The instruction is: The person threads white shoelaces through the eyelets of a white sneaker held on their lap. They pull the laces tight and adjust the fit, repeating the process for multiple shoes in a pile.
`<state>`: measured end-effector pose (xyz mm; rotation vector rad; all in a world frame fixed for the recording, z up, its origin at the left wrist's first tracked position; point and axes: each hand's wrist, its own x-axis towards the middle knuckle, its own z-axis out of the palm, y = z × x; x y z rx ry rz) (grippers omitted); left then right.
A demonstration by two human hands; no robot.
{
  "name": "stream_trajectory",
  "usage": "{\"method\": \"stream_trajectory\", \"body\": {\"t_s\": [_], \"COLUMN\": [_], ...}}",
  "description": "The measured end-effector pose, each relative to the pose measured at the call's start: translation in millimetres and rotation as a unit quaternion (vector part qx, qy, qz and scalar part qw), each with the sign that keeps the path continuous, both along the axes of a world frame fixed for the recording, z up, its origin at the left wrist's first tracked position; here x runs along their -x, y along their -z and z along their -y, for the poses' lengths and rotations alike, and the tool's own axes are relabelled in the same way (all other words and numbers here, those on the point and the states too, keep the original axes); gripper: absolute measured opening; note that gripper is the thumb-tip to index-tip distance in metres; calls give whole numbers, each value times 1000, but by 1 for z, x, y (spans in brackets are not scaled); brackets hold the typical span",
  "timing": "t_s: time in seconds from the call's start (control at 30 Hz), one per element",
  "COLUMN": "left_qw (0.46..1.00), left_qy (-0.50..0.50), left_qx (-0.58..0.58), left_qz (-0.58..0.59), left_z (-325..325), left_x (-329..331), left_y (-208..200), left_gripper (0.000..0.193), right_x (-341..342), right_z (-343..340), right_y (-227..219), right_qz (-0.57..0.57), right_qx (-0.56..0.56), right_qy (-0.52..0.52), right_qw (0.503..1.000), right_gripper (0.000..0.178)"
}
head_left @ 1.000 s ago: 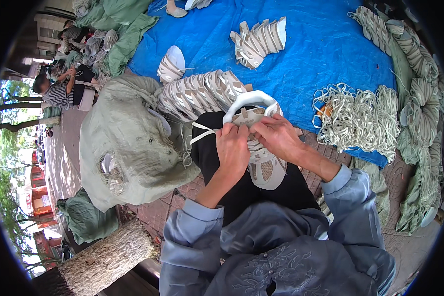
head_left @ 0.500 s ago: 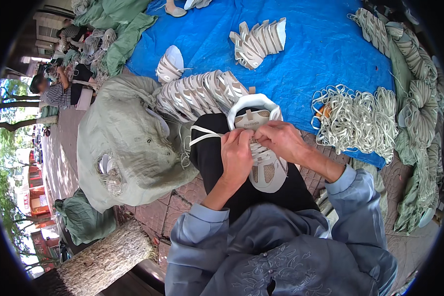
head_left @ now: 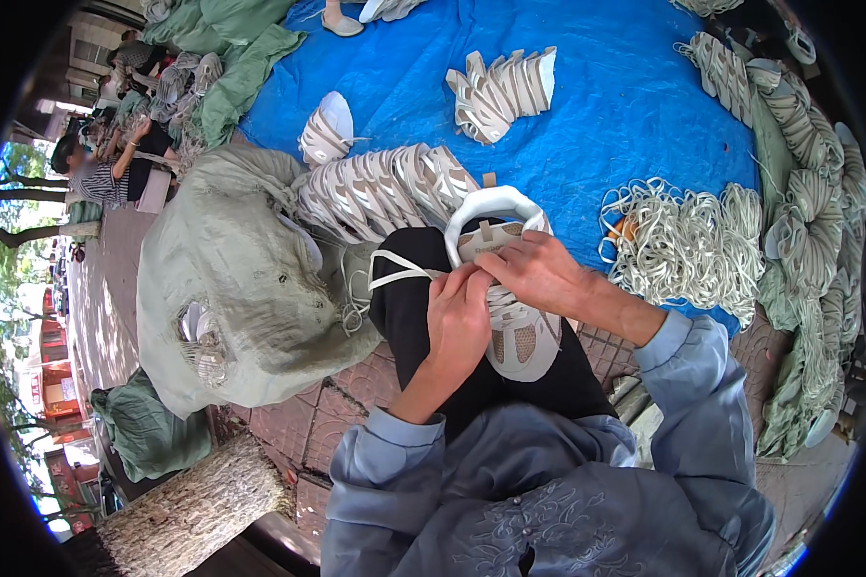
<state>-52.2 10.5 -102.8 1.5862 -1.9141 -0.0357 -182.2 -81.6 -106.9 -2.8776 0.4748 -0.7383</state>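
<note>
On my lap, between the knees, rests a white and beige sneaker upper (head_left: 524,348), its padded collar pointing away from me. Across its eyelets my two hands meet with fingers pinched. From the left, my left hand (head_left: 459,313) is closed on a white shoelace (head_left: 401,269), which trails out in a loop over my left knee. My right hand (head_left: 537,274) pinches at the eyelet edge by the tongue (head_left: 491,238); the fingers cover whatever lies between them, probably lace or eyelet edge, which I cannot make out.
A blue tarp (head_left: 606,87) spreads ahead, with a row of nested shoe uppers (head_left: 385,192), a smaller stack (head_left: 500,91) and a heap of white laces (head_left: 688,245). A pale sack (head_left: 250,288) bulges at left. More bundled uppers (head_left: 813,221) line the right. A person (head_left: 111,168) sits far left.
My right hand has shifted slightly up and left over the tongue, and its fingers now overlap the left fingertips. The view has tilted a little. The sneaker upper stays on my lap.
</note>
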Motion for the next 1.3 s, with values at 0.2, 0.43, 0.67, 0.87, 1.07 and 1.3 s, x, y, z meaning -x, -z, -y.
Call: {"method": "stream_trajectory", "body": {"t_s": [0.2, 0.43, 0.67, 0.87, 1.07, 1.3], "left_qw": [998, 993, 985, 982, 980, 995], "left_qy": [41, 37, 6, -24, -37, -10], "left_qx": [-1, 2, -19, -20, -60, -47], "left_qz": [57, 117, 172, 188, 183, 85], "left_z": [-13, -15, -22, -22, -26, -28], "left_x": [-1, 1, 16, 22, 22, 35], "left_y": [6, 8, 11, 9, 4, 1], "left_gripper": [26, 36, 33, 32, 31, 31], "right_x": [-12, -22, -1, -6, -10, -10], "right_z": [3, 16, 24, 9, 5, 22], "right_y": [-1, -2, -13, -2, 3, -9], "right_qz": [-117, -97, -134, -75, -79, -109], "right_qx": [70, 81, 37, 70, 144, 173], "right_qy": [-53, -104, -53, -63, -77, -138], "right_qw": [989, 987, 989, 993, 983, 969], "right_gripper": [20, 12, 11, 14, 20, 16]}}
